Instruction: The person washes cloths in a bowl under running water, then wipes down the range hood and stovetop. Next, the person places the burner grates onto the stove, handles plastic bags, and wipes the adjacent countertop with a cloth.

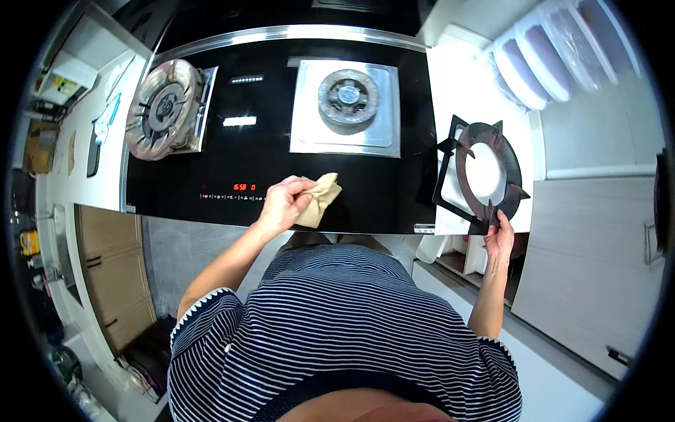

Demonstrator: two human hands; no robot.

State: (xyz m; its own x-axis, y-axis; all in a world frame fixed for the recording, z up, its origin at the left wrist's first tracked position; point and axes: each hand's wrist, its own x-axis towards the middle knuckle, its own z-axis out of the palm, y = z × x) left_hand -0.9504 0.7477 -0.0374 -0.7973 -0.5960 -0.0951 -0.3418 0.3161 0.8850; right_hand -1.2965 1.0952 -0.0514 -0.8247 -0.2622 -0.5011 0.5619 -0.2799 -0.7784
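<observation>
A crumpled beige cloth (320, 202) is pinched in my left hand (285, 204), over the front of the black glass cooktop (380, 190). My right hand (500, 238) grips the front edge of a dark metal pan support (515, 165), which lies on the white counter to the right of the cooktop. Behind the cloth, the right burner (348, 96) sits without a support on its square silver plate (387, 137).
The left burner (165, 109) has its pan support on. Red digits glow on the control panel (244, 188). White plate-like items (541, 63) stand in a rack at the back right. Pale cabinet doors (583, 246) are on the right.
</observation>
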